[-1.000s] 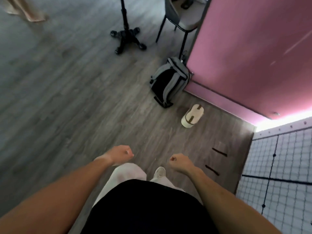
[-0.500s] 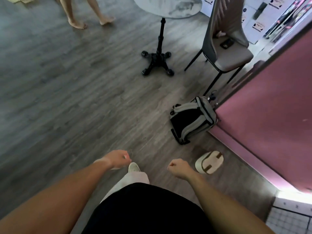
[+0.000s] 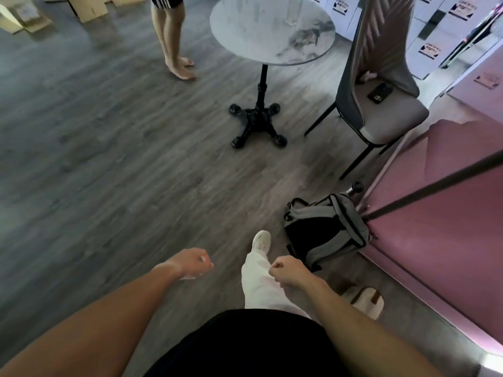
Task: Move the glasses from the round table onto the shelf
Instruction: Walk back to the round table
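Ahead, one round table [image 3: 258,36], one glass [image 3: 292,10]; left hand [image 3: 190,263] fingers loosely curled, right hand [image 3: 288,270] fisted, both empty

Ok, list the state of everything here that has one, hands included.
left hand, loosely curled, empty.
right hand, curled into a fist, empty.
glass, upright on the round table, not yet picked up.
phone, lying flat on the chair seat.
backpack, on the floor against the pink panel.
slipper, lying on the floor, unworn.
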The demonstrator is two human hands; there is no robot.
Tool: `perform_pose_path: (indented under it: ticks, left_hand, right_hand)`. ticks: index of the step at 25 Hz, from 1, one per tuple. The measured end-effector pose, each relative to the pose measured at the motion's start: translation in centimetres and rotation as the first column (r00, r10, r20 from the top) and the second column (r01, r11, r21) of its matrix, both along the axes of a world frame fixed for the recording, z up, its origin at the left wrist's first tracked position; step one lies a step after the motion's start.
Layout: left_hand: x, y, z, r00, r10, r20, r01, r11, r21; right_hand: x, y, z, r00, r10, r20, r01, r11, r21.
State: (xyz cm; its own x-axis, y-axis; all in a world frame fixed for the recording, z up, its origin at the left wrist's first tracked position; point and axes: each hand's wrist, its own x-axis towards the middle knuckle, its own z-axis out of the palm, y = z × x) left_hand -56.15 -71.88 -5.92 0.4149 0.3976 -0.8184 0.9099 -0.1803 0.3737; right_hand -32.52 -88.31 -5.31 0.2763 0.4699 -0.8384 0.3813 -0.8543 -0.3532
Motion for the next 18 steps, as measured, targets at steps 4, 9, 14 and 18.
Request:
perform_pose_path:
  ticks: [4,9,14,18]
  left_hand:
    - [6.3,8.8,0.1,0.999,0.036,-0.001,-0.036,0.999,0.031]
    - [15.3,19.3,2.2,0.998,-0.051,0.028,0.046,0.989,0.139]
    - [21.3,27.1,2.9,0.999,-0.04,0.03,0.036,0.991,0.13]
    - [26.2,35.5,2.5,0.996,-0.077,0.033,0.072,0.989,0.13]
  right_hand:
    - [7.1,8.7,-1.1,1.0,0.009,0.019,-0.009,1.0,0.011]
    - [16.3,19.7,0.9,0.997,0.048,0.059,-0.051,0.998,0.043]
    - [22.3,27.7,1.6,0.998,0.03,0.054,-0.033,0.998,0.057]
    - [26.1,34.1,1.6,0.997,0.072,0.028,-0.073,0.996,0.042]
